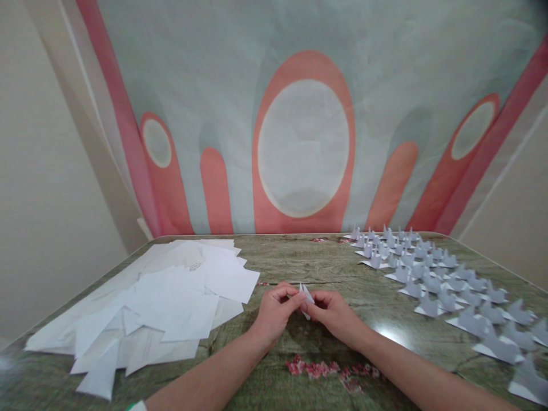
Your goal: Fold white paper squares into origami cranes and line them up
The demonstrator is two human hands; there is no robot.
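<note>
A small folded piece of white paper (306, 293), narrow and with pointed tips at the top, is held upright between both hands a little above the table. My left hand (277, 311) pinches its left side with thumb and fingers. From the other side, my right hand (333, 314) grips it, the thumb pressed near its lower part. The fingertips cover much of the paper, so its full shape is hidden.
Loose white paper sheets (171, 302) lie in a spread pile on the left of the wood-patterned table (274, 257). On the right stand rows of folded white paper figures (428, 279). A red-and-grey patterned backdrop (231, 74) rises behind the table.
</note>
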